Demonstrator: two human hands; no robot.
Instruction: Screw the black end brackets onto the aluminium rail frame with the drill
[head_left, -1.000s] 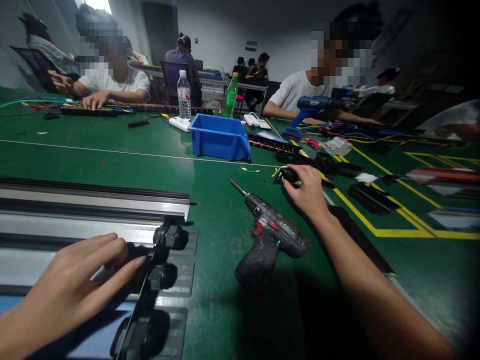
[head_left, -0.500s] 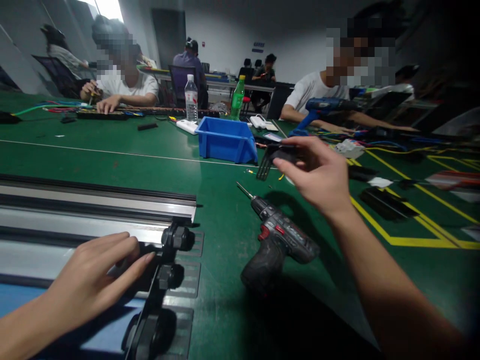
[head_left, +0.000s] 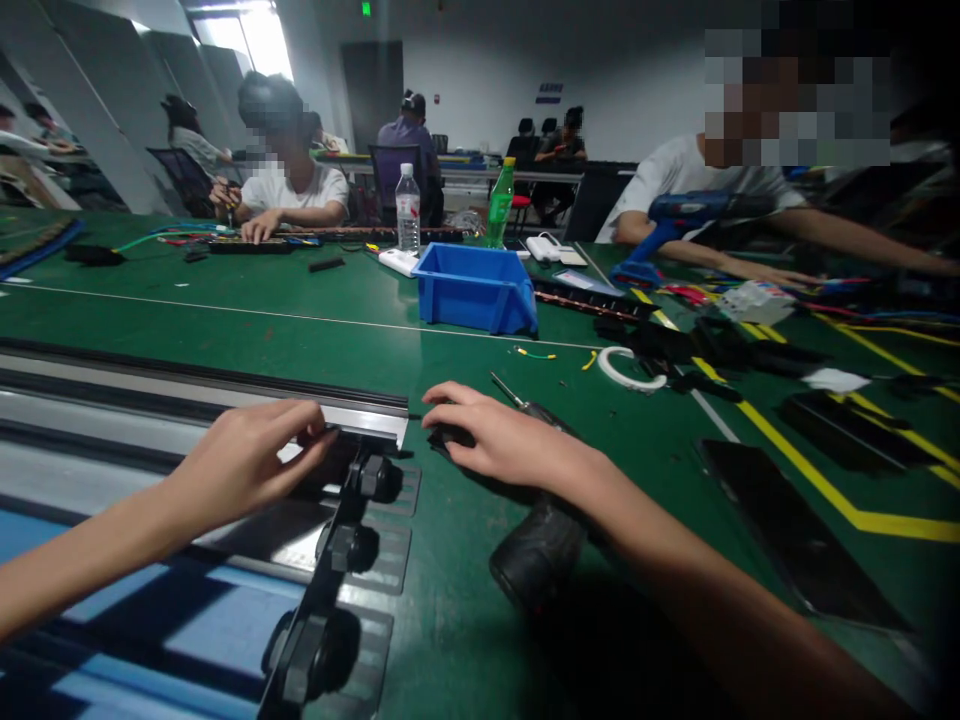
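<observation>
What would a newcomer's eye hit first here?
Probably the bright blue bin, mid-table beyond the hands, with a green bottle standing behind it. Nearer, the right hand, a black piece in its fingers, partly hides a dark drill lying on the green table. At lower left, the left hand is by a row of black fittings.

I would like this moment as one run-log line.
left hand: near black plate, grip unclear; right hand: holding small black part; black drill: partly hidden by right hand; blue bin: on table
</observation>
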